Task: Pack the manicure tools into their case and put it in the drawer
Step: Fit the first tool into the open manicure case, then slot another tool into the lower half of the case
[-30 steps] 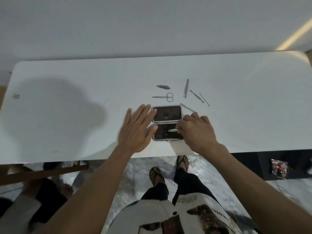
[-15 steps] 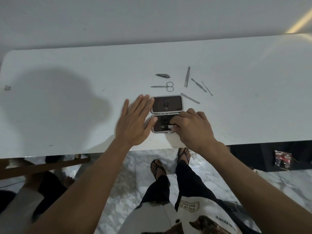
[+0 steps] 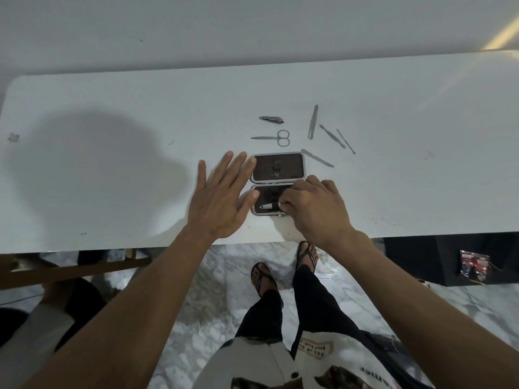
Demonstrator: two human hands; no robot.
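An open manicure case (image 3: 278,169) with two dark halves lies near the front edge of the white table (image 3: 112,164). My left hand (image 3: 222,197) lies flat with spread fingers against the case's left side. My right hand (image 3: 314,209) covers the near half's right end, its fingertips pinched on a small metal tool (image 3: 268,206) that lies in that half. Loose beyond the case are a nail clipper (image 3: 271,119), small scissors (image 3: 273,137), tweezers (image 3: 313,122) and three thin metal tools: one (image 3: 317,158) by the case's far right corner, two (image 3: 332,136) (image 3: 346,141) farther right.
The table's front edge runs just below the case. Under it I see a marble floor, my legs and sandalled feet (image 3: 280,270). A dark cabinet (image 3: 449,259) stands at the right with a red packet (image 3: 474,266) on it. A wooden bar (image 3: 70,269) sits at left.
My right hand has shifted toward the near half's front right, and the metal tool now lies lower in that half. My left hand holds its place. The camera view shifted slightly.
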